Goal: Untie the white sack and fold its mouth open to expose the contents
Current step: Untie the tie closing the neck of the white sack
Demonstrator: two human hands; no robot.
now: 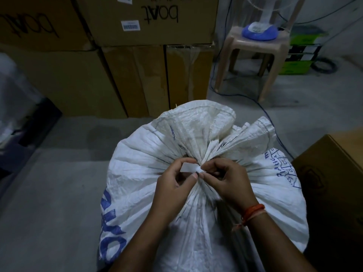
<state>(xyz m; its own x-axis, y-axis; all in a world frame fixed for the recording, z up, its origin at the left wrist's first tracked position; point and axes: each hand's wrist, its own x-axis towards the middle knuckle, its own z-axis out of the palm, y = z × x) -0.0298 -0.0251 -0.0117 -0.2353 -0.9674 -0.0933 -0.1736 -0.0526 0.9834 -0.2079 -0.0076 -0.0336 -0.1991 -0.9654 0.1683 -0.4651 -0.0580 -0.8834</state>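
A full white woven sack (137,173) with blue print stands upright on the grey floor below me. Its mouth is gathered into a tight neck, and the loose top (198,124) fans out beyond the knot. A flat white tie strip (189,167) is wrapped round the neck. My left hand (174,183) pinches the strip's free end between thumb and fingers. My right hand (225,179) pinches the tie at the knot from the other side, fingers curled. The sack's contents are hidden.
Stacked brown cartons (110,79) stand behind the sack. A beige plastic stool (253,55) carrying a blue fan base (259,31) is at the back right, with cables on the floor. Another carton (334,173) sits close on the right. Dark objects lie at the left.
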